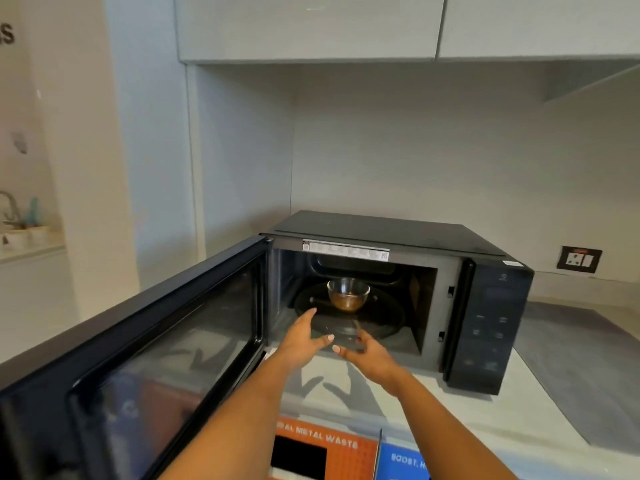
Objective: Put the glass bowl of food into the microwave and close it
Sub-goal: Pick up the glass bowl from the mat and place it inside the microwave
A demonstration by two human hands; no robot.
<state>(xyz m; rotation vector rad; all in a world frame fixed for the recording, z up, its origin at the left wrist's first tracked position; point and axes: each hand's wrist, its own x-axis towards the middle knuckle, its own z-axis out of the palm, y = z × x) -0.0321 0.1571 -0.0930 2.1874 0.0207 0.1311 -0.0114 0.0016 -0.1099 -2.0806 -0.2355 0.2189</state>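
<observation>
A black microwave [491,323] stands on the counter with its door [149,344] swung wide open to the left. Inside, a small glass bowl [348,293] holding brown food sits upright on the round glass turntable [381,320]. My left hand [304,336] and my right hand [363,353] are both at the front of the cavity opening, just in front of the bowl and apart from it. Both hands have fingers spread and hold nothing.
Grey wall cupboards [311,26] hang above. A wall socket [580,258] is at the right behind the microwave. Orange and blue labelled bin lids [332,445] lie below the counter edge. A sink area [20,223] is far left.
</observation>
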